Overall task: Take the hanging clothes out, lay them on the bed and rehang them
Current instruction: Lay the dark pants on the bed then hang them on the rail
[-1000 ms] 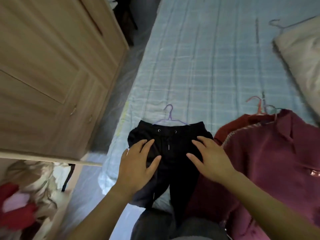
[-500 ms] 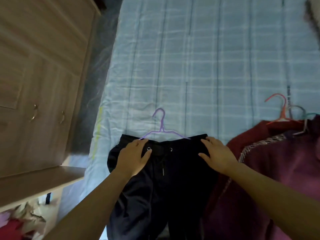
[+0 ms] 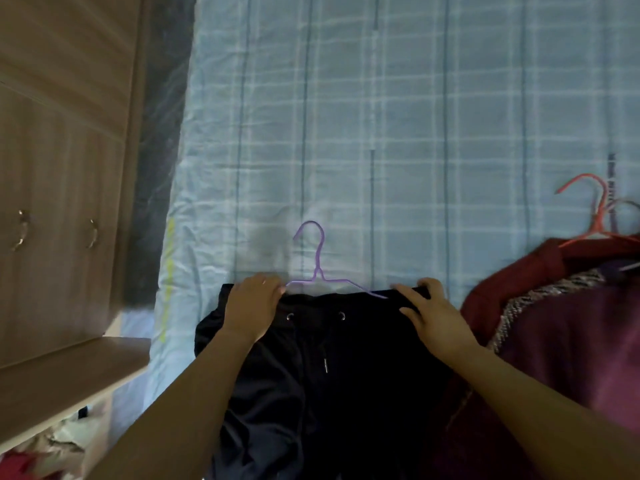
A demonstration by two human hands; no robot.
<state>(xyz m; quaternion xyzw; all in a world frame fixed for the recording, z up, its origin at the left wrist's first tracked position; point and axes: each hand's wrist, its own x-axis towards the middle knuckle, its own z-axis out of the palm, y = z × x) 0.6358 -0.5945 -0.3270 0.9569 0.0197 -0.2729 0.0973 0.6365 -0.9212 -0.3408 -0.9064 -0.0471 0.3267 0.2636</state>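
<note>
Black drawstring trousers lie flat on the bed. Their waistband is at the far end and their legs run back off the near edge, under the person's forearms.

The left hand sits on the left corner of the waistband. Its fingers are bent down over the top hem. Whether they pinch the cloth or only press on it cannot be told through the blur.

The right hand rests on the right corner of the waistband. Its fingers are spread apart and lie on the fabric. The forefinger reaches inward along the hem and the thumb is splayed below it.

A purple wire hanger lies between the two sets of fingertips. Its hook points away up the bed. Its left shoulder ends just beside the left fingertips, and its right shoulder slants down to the right forefinger. The hanger's lower part is hidden inside the waistband. The two eyelets and the drawcord sit midway between the hands, just nearer than the fingertips.

Outward of the right fingers, close against the trousers, is a heap of dark red garments. An orange hanger sticks out beyond it onto the checked sheet.

Well outward of the left fingers, across a dark strip of floor, stands a wooden wardrobe with metal handles.
</note>
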